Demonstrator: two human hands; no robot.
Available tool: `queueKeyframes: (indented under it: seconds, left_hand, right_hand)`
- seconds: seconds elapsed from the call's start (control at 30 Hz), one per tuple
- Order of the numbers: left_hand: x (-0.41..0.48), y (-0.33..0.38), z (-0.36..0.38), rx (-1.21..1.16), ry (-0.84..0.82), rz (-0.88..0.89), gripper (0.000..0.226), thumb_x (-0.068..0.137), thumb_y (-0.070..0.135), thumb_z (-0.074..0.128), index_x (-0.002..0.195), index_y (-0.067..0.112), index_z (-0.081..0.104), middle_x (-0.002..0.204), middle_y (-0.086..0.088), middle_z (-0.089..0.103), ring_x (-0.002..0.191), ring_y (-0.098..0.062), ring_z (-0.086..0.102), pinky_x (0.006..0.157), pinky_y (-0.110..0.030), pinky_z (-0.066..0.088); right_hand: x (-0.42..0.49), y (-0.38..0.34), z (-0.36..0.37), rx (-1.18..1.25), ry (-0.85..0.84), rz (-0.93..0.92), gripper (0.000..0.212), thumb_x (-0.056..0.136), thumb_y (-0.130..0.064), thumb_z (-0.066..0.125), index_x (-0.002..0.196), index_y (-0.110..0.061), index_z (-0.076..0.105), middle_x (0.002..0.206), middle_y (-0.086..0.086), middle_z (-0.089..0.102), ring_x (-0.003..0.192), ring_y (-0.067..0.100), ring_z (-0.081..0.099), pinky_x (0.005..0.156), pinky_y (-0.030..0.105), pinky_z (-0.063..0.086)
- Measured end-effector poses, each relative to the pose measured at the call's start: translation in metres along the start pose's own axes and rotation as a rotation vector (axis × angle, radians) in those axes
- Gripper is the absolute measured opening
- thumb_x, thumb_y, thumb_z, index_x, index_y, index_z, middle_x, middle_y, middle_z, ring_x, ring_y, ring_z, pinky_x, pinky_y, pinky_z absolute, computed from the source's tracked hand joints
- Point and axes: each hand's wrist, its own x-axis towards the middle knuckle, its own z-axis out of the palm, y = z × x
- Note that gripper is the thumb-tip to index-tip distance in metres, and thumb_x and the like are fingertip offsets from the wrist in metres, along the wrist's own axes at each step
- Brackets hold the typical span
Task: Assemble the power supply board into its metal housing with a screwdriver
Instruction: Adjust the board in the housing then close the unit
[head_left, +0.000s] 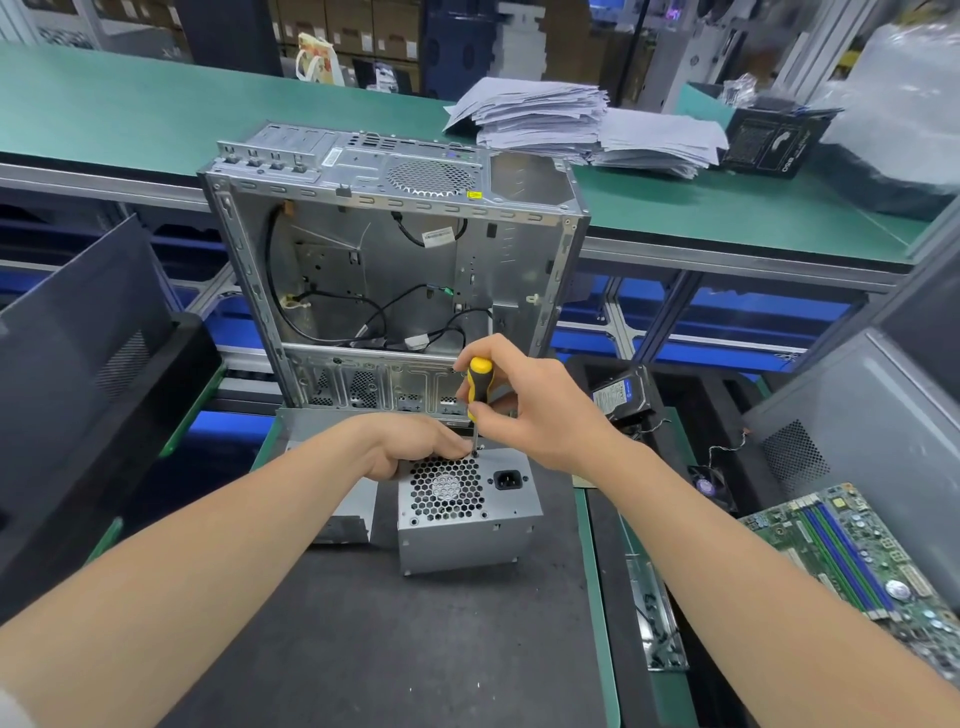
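Your right hand (524, 410) has its grip wrapped tight around the yellow-and-black handle of the screwdriver (478, 387), which stands nearly upright with its tip down on a screw at the top edge of the power supply housing (467, 525). Your left hand (415, 447) lies over the top of that housing just beside the tip, fingers curled down against the metal; its grip is closed on the top edge of the box, though how far the fingers reach behind it is hidden. The housing is a small grey metal box standing on the dark mat of the tabletop (363, 649), its honeycomb fan grille and black power socket (507, 479) facing you. Just to its left, touching or nearly so, a flat grey metal panel (343, 514) lies under your left wrist. Behind your hands stands an open computer case (395, 260) with loose black cables inside. To your right, a hard drive (621, 397) sits in a black tray, and a green motherboard (852, 556) lies further right, near the edge of view. A stack of papers (582, 124) rests on the green bench behind the case.
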Motion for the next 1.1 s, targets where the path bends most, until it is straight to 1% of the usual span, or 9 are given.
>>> queueKeyframes:
  seconds: [0.3,0.4,0.47,0.53,0.6,0.67,0.83,1.0,1.1]
  left_hand:
    - [0.001,0.000,0.000,0.036,0.007,0.006,0.019,0.100,0.028,0.065,0.117,0.036,0.066,0.162,0.005,0.036,0.152,-0.019,0.024,0.114,-0.039,0.029]
    - [-0.001,0.002,0.002,0.031,0.001,0.000,0.018,0.101,0.030,0.064,0.117,0.038,0.065,0.162,0.005,0.036,0.136,-0.013,0.038,0.099,-0.028,0.037]
    - [0.000,0.000,0.003,0.048,0.007,0.020,0.022,0.101,0.030,0.064,0.122,0.037,0.064,0.163,0.006,0.034,0.142,-0.014,0.034,0.103,-0.030,0.031]
    - [0.001,0.000,0.003,0.053,0.016,0.026,0.025,0.102,0.029,0.062,0.127,0.034,0.063,0.164,0.007,0.033,0.151,-0.017,0.023,0.110,-0.035,0.026]
    - [-0.002,0.001,0.003,0.039,0.016,0.016,0.015,0.102,0.027,0.061,0.111,0.038,0.065,0.161,0.008,0.036,0.146,-0.014,0.027,0.094,-0.028,0.034]
    - [-0.003,0.002,0.003,0.041,0.025,0.019,0.013,0.102,0.027,0.062,0.105,0.039,0.065,0.161,0.008,0.038,0.145,-0.014,0.029,0.085,-0.028,0.037]
    - [0.002,0.000,0.003,0.052,0.036,0.033,0.017,0.103,0.025,0.062,0.117,0.033,0.066,0.162,0.005,0.037,0.151,-0.018,0.025,0.106,-0.035,0.031]
    - [0.001,0.001,0.004,0.044,0.021,0.026,0.010,0.101,0.026,0.065,0.104,0.035,0.067,0.162,0.004,0.037,0.150,-0.019,0.026,0.111,-0.038,0.034]
    - [0.000,0.003,0.003,0.022,0.027,0.001,0.009,0.100,0.027,0.066,0.105,0.035,0.069,0.160,0.004,0.040,0.144,-0.016,0.031,0.087,-0.031,0.042]
  right_hand:
    - [0.021,-0.014,0.003,-0.428,0.064,0.000,0.029,0.092,-0.027,0.069,0.094,-0.029,0.040,0.068,-0.005,0.055,0.065,0.023,0.055,0.055,0.034,0.047]
    - [0.031,-0.017,0.005,-0.492,0.090,0.189,0.025,0.096,-0.031,0.065,0.091,-0.019,0.043,0.070,0.002,0.053,0.069,0.030,0.057,0.052,0.033,0.040]
    - [0.037,-0.019,0.007,-0.541,0.086,0.281,0.030,0.099,-0.035,0.064,0.088,-0.017,0.043,0.073,0.003,0.049,0.073,0.030,0.055,0.051,0.033,0.033]
    - [0.042,-0.025,0.005,-0.574,0.053,0.293,0.037,0.097,-0.044,0.068,0.086,-0.018,0.045,0.075,0.000,0.044,0.070,0.025,0.050,0.051,0.032,0.029]
    - [0.044,-0.028,-0.002,-0.623,-0.019,0.235,0.038,0.095,-0.051,0.070,0.088,-0.017,0.053,0.083,0.001,0.049,0.071,0.023,0.050,0.058,0.032,0.034]
    - [0.046,-0.029,-0.009,-0.607,-0.102,0.203,0.031,0.096,-0.044,0.071,0.090,-0.017,0.057,0.093,0.002,0.057,0.080,0.026,0.058,0.065,0.035,0.041]
    - [0.044,-0.032,-0.016,-0.544,-0.306,0.062,0.013,0.094,-0.018,0.073,0.092,-0.023,0.061,0.089,-0.013,0.050,0.086,0.013,0.054,0.074,0.033,0.050]
    - [0.044,-0.037,-0.026,-0.533,-0.454,-0.067,0.024,0.090,-0.003,0.072,0.095,-0.025,0.062,0.098,-0.011,0.053,0.090,0.009,0.048,0.076,0.024,0.042]
    - [0.045,-0.038,-0.031,-0.570,-0.498,-0.105,0.032,0.086,0.005,0.066,0.090,-0.027,0.059,0.099,-0.007,0.054,0.090,0.012,0.048,0.067,0.016,0.035]
